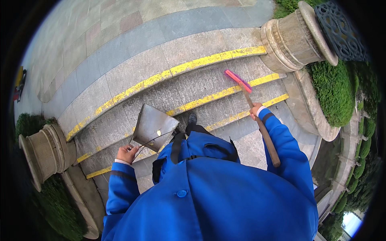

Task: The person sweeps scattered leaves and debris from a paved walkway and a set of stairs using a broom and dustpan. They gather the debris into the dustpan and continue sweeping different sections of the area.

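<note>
My right hand [255, 111] grips the brown handle of a broom, whose narrow pink and purple head [238, 80] is over the steps, by a yellow edge stripe. The handle's end reaches back along my blue sleeve. At the left, my left hand [128, 153] is closed on the thin dark wire handle of a metal dustpan [153, 120]. A small pale yellow leaf [159, 133] lies in the pan. The pan hangs over or rests on the steps; which one I cannot tell. Stone steps [150, 95] with yellow-painted edges curve across in front of me.
My dark shoe [192, 118] is on a step beside the dustpan. Stone pillars stand at the right [291, 42] and left [49, 153] ends of the steps, with low stone side walls and green hedges [331, 93]. Paving [120, 24] spreads beyond the top step.
</note>
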The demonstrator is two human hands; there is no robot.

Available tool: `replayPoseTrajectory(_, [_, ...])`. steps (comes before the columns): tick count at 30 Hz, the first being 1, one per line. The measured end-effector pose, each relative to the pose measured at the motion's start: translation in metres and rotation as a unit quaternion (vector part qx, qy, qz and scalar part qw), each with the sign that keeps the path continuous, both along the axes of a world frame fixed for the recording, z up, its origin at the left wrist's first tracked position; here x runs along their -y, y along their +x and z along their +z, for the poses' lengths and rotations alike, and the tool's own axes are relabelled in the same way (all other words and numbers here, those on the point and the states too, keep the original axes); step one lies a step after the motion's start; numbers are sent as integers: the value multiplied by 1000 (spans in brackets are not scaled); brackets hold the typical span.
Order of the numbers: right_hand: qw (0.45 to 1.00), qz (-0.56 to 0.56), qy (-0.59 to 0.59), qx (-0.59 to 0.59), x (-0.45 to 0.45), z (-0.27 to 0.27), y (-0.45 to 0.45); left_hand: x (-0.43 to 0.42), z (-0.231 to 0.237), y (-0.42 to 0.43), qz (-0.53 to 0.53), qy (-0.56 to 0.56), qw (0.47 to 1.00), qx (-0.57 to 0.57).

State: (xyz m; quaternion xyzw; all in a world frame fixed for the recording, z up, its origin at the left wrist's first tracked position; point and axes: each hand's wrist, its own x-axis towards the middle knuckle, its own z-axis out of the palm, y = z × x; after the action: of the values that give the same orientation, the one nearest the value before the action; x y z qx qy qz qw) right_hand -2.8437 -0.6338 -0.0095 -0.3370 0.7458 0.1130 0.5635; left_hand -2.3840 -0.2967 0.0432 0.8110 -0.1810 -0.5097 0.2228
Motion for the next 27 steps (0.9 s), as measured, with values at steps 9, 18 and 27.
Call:
replayPoseTrajectory(9, [973,88,126,171,-12,17,68,-60,-20,43,34,-12,991,132])
replayPoseTrajectory(18, [956,178,174,158,20,83,91,-139,-26,89,202,-9,973,115])
replayPoseTrajectory(27, [987,160,14,-9,-21,4,175,-223,-39,134,212,15,951,224])
